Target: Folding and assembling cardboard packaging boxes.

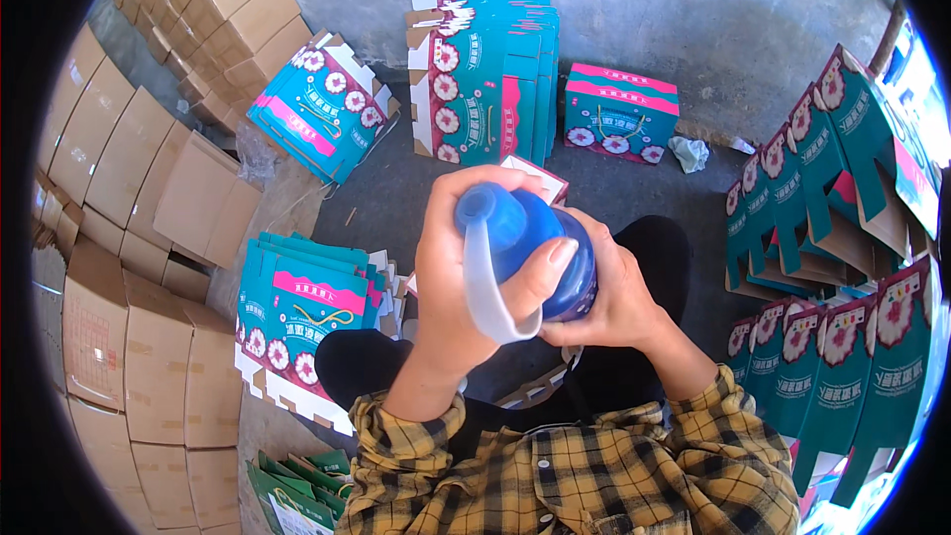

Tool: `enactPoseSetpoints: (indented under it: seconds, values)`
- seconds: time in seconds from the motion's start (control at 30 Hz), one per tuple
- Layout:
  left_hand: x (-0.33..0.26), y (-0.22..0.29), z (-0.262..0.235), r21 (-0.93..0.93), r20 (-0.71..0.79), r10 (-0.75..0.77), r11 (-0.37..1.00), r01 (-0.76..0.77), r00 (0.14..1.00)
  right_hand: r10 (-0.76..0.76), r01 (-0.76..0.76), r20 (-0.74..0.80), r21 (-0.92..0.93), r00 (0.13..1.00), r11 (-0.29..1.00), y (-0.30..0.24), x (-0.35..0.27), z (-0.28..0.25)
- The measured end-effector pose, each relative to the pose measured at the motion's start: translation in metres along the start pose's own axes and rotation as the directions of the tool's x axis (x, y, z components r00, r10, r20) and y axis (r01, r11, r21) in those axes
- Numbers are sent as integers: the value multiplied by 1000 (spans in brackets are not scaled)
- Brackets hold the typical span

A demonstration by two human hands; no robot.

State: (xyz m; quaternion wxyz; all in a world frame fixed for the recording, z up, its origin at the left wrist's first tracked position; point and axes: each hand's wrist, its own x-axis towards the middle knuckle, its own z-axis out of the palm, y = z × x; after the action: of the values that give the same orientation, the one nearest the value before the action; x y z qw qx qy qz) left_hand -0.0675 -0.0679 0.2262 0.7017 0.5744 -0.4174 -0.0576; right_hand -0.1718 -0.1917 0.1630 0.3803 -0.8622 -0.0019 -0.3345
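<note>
Blue bottle [538,221] fills both hands [444,263] [624,287] amid lettered teal cartons [619,124].

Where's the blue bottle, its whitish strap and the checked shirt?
Blue bottle [535,238], head view: near its middle.
Whitish strap [479,282], head view: its long side.
Checked shirt [584,481], head view: its front.

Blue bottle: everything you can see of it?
The blue bottle looks like plastic: rounded, blue cap in place, pale strap looping down from the cap. It is tilted, cap toward the picture's upper left, above the person's legs. The left hand and right hand grip it, hiding parts; contents can't be told.
</note>
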Motion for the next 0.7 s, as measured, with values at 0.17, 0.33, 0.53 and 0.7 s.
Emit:
enactPoseSetpoints:
  seconds: [0.17,0.33,0.53,0.7]
  values:
    - [16,1,-10,-205,315,88,978,-23,945,-33,-3,124,279,992,960,1,-1,-7]
    - [19,-10,-14,-354,470,24,921,163,882,13,-58,154,293,988,954,11,-1,-12]
    - [9,-72,-16,-246,580,-99,925,290,808,278,-203,-17,639,961,742,25,17,-27]
    - [4,-99,50,-171,391,-193,946,277,900,215,-181,-22,457,976,871,44,39,-45]
